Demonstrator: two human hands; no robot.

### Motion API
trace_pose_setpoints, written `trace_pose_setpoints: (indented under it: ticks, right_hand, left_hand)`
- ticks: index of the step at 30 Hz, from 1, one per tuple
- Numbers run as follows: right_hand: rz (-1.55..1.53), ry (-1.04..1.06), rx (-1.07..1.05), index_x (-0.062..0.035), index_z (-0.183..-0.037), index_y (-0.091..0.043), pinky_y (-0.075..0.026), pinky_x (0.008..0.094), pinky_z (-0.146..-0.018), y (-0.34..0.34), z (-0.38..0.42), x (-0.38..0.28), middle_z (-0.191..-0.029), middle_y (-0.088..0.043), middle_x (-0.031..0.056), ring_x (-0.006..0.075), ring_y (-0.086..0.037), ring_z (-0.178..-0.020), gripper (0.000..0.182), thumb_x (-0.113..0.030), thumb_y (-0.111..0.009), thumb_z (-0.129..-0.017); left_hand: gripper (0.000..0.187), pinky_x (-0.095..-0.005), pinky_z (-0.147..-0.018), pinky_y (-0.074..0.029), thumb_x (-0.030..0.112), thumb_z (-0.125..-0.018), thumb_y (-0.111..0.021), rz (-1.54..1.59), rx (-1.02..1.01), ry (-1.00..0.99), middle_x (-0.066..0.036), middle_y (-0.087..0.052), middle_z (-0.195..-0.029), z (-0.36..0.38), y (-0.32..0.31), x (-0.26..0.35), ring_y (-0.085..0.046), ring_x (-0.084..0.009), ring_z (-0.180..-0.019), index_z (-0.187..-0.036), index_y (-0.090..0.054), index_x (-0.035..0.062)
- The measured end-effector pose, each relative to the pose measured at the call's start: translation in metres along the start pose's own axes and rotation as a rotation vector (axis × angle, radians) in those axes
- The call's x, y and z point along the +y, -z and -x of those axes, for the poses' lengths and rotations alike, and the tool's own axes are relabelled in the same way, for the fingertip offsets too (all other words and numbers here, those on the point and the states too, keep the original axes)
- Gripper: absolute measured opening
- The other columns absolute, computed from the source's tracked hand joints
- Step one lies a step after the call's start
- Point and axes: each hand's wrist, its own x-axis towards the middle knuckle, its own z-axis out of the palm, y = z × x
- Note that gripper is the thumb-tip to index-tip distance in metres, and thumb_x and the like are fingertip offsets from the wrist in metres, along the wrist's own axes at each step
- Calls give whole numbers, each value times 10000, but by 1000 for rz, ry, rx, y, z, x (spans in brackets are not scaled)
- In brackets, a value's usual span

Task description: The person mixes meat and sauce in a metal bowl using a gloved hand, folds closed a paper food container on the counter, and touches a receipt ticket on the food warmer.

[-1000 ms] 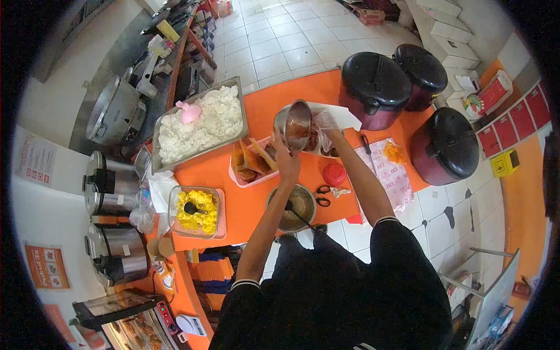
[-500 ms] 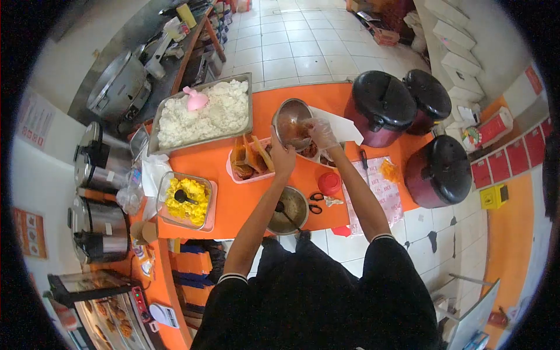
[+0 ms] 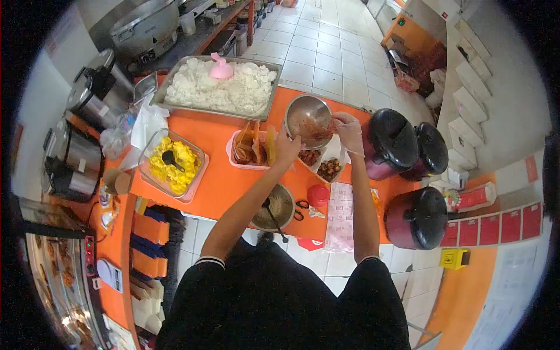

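- Gripping a metal bowl (image 3: 308, 112), the bare left hand (image 3: 286, 149) is clamped on its near-left rim, above the orange worktop (image 3: 221, 193).
- The right hand (image 3: 349, 135), in a clear plastic glove, is at the bowl's right side; whether its fingers close on the rim cannot be told.
- The bowl is tilted, its reddish-smeared inside facing the viewer, and partly overlaps a white divided container (image 3: 335, 149).
- Brown food chunks (image 3: 329, 169) lie in that container, in two compartments.
- Just left of the left hand, a pink basket (image 3: 249, 166) holds upright brownish packets (image 3: 256, 143).
- Nearer the person sit a metal pot (image 3: 291, 201) with a black-handled utensil (image 3: 275, 219), scissors (image 3: 300, 210), a round red object (image 3: 318, 195) and printed paper (image 3: 340, 216).
- Farther left, a metal tray (image 3: 273, 93) of white rice (image 3: 192, 87) carries a pink scoop (image 3: 221, 69); nearer, a glass dish (image 3: 200, 160) holds yellow food (image 3: 184, 163) and a black spoon (image 3: 169, 157).
- To the right stand three dark-lidded pots (image 3: 392, 140).
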Motion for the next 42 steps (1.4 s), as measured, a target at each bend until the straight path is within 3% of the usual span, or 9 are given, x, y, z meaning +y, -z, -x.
trace_pose_setpoints:
  ticks: [4, 11, 18, 28, 32, 34, 37, 39, 42]
  right_hand:
    - [-102, 0, -25, 13, -892, -662, -454, 209, -576, -1, 5, -29, -764, -635, 22, 79, -569, -648, 103, -19, -574, -849]
    - [55, 143, -55, -4, -932, -661, -479, 223, -618, -7, 7, -29, -791, -641, 10, 82, -587, -700, 116, -40, -557, -894]
    - [-211, -66, -80, -15, -1013, -648, -500, 230, -653, -48, 46, -104, -902, -670, 47, 95, -611, -750, 162, -121, -540, -954]
    - [-495, -127, -90, -17, -1051, -642, -507, 258, -704, -111, 70, -133, -932, -660, 60, 134, -637, -806, 167, -110, -544, -951]
    - [-441, -57, -92, -4, -1052, -641, -522, 281, -756, -120, 66, -124, -935, -661, 68, 159, -645, -831, 169, -95, -544, -947]
    - [-424, -32, -80, 6, -1056, -640, -524, 287, -775, -123, 68, -111, -942, -662, 72, 164, -645, -838, 178, -97, -544, -947]
    - [-210, 93, -102, 31, -1043, -646, -518, 289, -791, -132, 77, -102, -957, -667, 76, 158, -640, -851, 180, -79, -552, -936]
    - [147, 207, -39, 34, -1029, -656, -509, 282, -781, -135, 90, -98, -960, -674, 82, 132, -629, -871, 171, -55, -564, -916]
    - [339, 346, -68, -12, -1007, -674, -504, 317, -758, -131, 95, -85, -962, -677, 127, 220, -641, -869, 163, -22, -592, -866]
  left_hand:
    - [556, -296, -576, -600, -17, -855, -557, 105, 18, 116, -170, -601, -1098, 0, 4, 9, -684, -226, -726, -1370, -356, 46]
    - [452, -287, -555, -584, 41, -858, -568, 164, -30, 174, -136, -602, -1071, 14, 25, 26, -669, -199, -697, -1288, -432, 15]
    - [386, -268, -611, -564, 93, -871, -554, 168, -16, 104, -95, -624, -1025, 29, 70, 30, -647, -146, -766, -1244, -489, 16]
    - [375, -199, -607, -516, 121, -889, -551, 142, 82, 290, -52, -629, -931, 78, 161, 54, -623, -110, -711, -1258, -503, 76]
    - [366, -231, -642, -558, 136, -889, -543, 185, 50, 268, -72, -630, -969, 78, 183, 53, -637, -117, -757, -1241, -512, 38]
    - [375, -188, -602, -503, 99, -886, -549, 227, 54, 291, -55, -631, -979, 78, 186, 54, -602, -104, -720, -1255, -500, 47]
    - [338, -222, -616, -555, 130, -876, -538, 218, 43, 296, -51, -615, -916, 72, 186, 55, -598, -107, -709, -1195, -526, 17]
    - [356, -212, -611, -537, 127, -881, -547, 202, 26, 310, -54, -620, -951, 70, 187, 55, -599, -102, -726, -1221, -516, 23]
    - [371, -207, -616, -531, 126, -888, -557, 176, 8, 313, -60, -621, -980, 65, 186, 54, -603, -101, -745, -1240, -508, 24]
